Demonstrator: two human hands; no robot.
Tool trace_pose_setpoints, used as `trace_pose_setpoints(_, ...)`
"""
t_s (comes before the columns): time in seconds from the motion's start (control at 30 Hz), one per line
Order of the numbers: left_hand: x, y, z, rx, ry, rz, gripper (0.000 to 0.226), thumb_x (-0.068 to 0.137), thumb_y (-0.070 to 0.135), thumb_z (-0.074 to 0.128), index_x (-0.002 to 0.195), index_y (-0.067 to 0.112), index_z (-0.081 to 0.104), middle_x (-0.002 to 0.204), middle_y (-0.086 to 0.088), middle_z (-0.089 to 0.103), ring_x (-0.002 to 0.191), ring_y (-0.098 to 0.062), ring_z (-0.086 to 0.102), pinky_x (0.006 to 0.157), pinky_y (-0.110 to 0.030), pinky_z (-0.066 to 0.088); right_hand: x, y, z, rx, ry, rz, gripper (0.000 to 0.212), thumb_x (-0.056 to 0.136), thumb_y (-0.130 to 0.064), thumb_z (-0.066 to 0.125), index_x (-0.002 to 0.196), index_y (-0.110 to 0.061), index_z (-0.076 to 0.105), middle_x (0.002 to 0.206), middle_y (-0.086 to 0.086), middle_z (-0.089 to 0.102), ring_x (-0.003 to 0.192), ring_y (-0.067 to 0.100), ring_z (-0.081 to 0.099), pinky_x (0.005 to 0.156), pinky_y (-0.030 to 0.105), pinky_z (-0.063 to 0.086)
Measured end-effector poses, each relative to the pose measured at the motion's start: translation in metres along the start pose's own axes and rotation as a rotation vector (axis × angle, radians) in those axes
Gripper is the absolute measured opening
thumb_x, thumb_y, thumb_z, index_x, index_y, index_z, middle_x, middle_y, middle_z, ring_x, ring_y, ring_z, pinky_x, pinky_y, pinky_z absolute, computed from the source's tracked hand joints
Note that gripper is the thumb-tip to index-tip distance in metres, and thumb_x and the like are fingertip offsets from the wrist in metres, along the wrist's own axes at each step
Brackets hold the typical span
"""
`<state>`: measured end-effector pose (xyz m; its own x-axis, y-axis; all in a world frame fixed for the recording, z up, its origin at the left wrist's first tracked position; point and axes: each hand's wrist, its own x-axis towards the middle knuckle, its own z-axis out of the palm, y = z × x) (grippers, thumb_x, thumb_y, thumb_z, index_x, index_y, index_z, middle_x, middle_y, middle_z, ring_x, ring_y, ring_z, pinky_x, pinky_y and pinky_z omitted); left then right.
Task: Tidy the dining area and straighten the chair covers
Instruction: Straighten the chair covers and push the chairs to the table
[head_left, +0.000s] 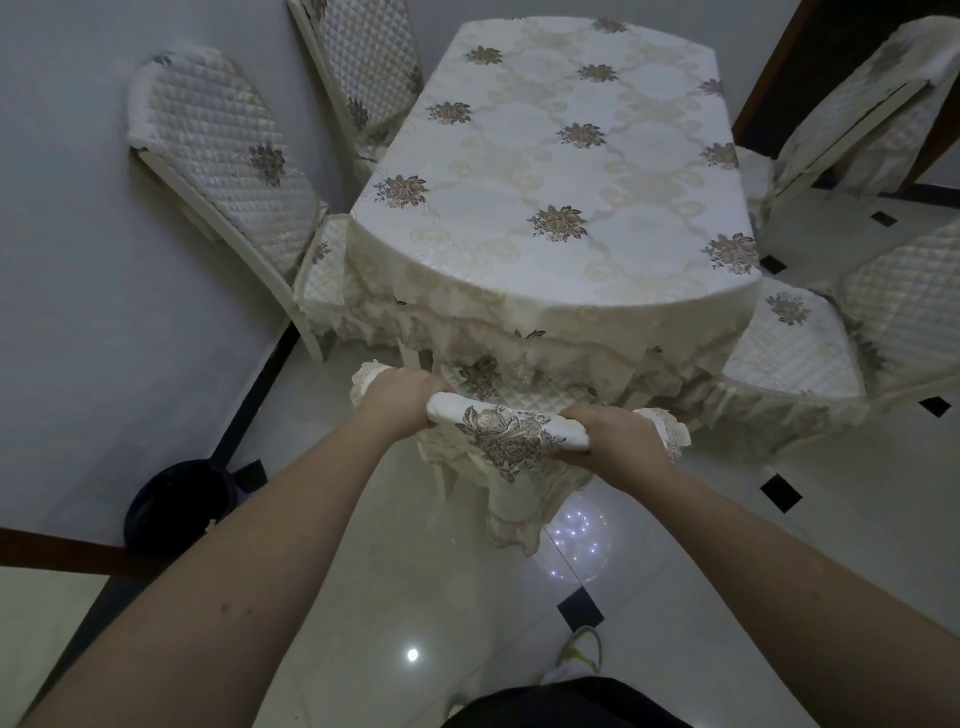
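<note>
A chair stands at the near end of the table, its back wrapped in a cream quilted chair cover (511, 431) with a brown flower embroidered on top and a lace hem hanging down behind. My left hand (397, 400) grips the left end of the chair's top rail through the cover. My right hand (610, 434) grips the right end the same way. The chair's quilted seat (519, 387) is tucked partly under the tablecloth's fringe. The dining table (571, 171) wears a cream floral tablecloth with nothing on it.
Two covered chairs (218, 171) lean at the left by the grey wall, two more chairs (800, 338) sit at the right. A dark round bin (174, 512) stands at the lower left. The floor is glossy white tile (395, 571); my shoe (576, 660) shows below.
</note>
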<state>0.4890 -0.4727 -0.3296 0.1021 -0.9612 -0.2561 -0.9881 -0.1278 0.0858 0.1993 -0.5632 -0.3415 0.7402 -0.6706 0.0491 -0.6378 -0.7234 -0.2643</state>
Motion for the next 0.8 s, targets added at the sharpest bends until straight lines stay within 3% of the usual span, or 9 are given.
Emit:
trace_pose_setpoints(0.13, 0.001, 0.001, -0.001, 0.028, -0.02, -0.015, 0.018, 0.076, 0.027, 0.063, 0.093, 0.031, 0.068, 0.088, 0.004, 0.069, 0.083, -0.021, 0.064, 0.072, -0.033, 0.051, 0.002, -0.005, -0.006, 0.004, -0.106, 0.052, 0.042, 0.073, -0.067, 0.064, 0.099, -0.034, 0.061, 0.089, -0.007, 0.067, 0.083, 0.018, 0.064, 0.064, 0.03, 0.044)
trace_pose_setpoints(0.37, -0.004, 0.007, -0.001, 0.06, 0.011, -0.11, 0.025, 0.076, 0.029, 0.071, 0.1, 0.024, 0.067, 0.094, -0.001, 0.07, 0.088, -0.023, 0.064, 0.072, -0.032, 0.047, 0.008, -0.011, -0.016, -0.075, -0.285, 0.109, 0.032, 0.084, -0.031, 0.057, 0.115, -0.03, 0.057, 0.103, -0.002, 0.067, 0.091, 0.024, 0.062, 0.068, 0.032, 0.043)
trace_pose_setpoints(0.8, -0.012, 0.013, 0.008, 0.107, 0.009, -0.199, 0.019, 0.08, 0.021, 0.067, 0.099, 0.02, 0.063, 0.1, -0.004, 0.066, 0.095, -0.025, 0.061, 0.074, -0.033, 0.042, -0.003, -0.016, -0.014, -0.092, -0.288, 0.111, 0.028, 0.083, -0.024, 0.056, 0.11, -0.03, 0.057, 0.098, -0.001, 0.067, 0.086, 0.024, 0.063, 0.066, 0.031, 0.043)
